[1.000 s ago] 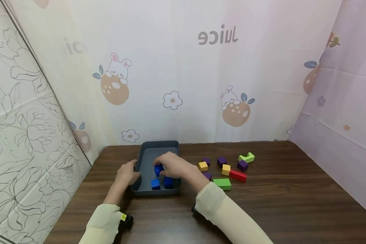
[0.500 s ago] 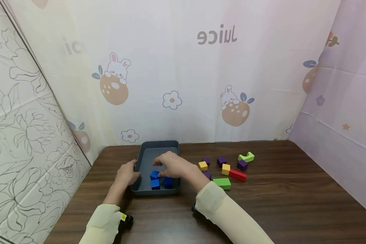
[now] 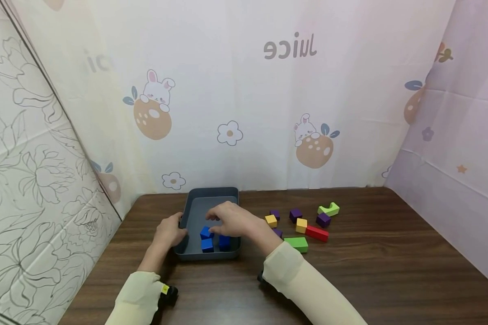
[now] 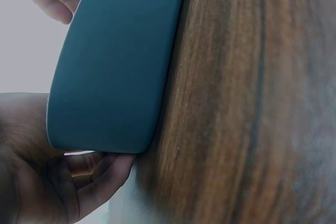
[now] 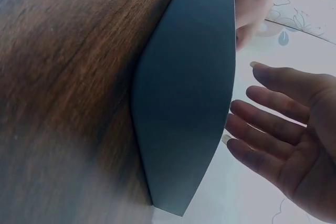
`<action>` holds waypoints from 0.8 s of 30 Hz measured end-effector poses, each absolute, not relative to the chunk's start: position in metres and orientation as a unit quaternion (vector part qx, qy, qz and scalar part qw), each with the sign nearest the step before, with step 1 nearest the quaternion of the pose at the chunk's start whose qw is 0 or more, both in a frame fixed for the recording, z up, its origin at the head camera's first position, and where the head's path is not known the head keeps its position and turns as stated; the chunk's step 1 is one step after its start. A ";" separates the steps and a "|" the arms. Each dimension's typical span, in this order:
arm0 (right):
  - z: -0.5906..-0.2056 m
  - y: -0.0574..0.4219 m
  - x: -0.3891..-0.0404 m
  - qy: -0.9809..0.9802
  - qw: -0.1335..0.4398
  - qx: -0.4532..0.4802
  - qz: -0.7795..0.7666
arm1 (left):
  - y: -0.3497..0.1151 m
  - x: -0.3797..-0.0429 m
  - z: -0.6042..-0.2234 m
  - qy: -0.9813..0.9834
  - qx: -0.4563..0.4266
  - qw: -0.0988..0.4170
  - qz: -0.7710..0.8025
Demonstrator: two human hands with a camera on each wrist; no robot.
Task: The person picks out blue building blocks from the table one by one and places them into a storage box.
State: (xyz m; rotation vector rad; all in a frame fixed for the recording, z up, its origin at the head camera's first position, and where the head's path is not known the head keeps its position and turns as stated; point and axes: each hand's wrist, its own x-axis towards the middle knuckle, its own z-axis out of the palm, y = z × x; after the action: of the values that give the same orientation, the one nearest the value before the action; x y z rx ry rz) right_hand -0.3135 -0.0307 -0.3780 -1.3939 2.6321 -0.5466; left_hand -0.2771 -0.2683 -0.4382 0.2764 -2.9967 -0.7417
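A dark grey-blue tray [image 3: 198,208] stands on the left part of the table, holding three blue cubes [image 3: 207,245] near its front end. My left hand [image 3: 170,232] holds the tray's left wall, thumb over the rim and the other fingers along the outside. Over the tray hovers my right hand [image 3: 232,220], thumb and fingers apart with nothing between them. Its thumb tip is right by the rear blue cube [image 3: 206,233]. In the right wrist view the fingers of this hand [image 5: 286,129] are loosely spread above the tray's wall [image 5: 184,87].
Right of the tray lie several purple cubes [image 3: 295,215], two yellow cubes [image 3: 301,226], a red bar [image 3: 317,233], a green block [image 3: 296,244] and a light green arch [image 3: 329,210]. A printed curtain [image 3: 260,99] hangs behind the wooden table [image 3: 374,257].
My right hand has let go of a blue cube, which has come down into the tray behind the others. The left hand has stayed on the tray wall.
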 end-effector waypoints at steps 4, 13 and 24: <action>-0.376 -0.028 -0.313 0.868 0.047 -0.460 -0.182 | -0.269 -0.277 -0.438 -0.967 0.087 0.024 -0.238; -0.368 -0.021 -0.309 0.859 0.034 -0.468 -0.207 | -0.269 -0.276 -0.436 -0.967 0.091 0.020 -0.237; -0.366 -0.010 -0.309 0.858 0.020 -0.471 -0.202 | -0.268 -0.277 -0.438 -0.966 0.092 0.020 -0.241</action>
State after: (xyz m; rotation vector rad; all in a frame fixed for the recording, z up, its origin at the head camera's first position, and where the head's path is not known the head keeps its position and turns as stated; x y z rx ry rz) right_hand -0.3090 -0.0100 -0.3661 -1.4619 2.6632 -0.6251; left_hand -0.2765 -0.2680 -0.4379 0.2855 -2.9959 -0.7466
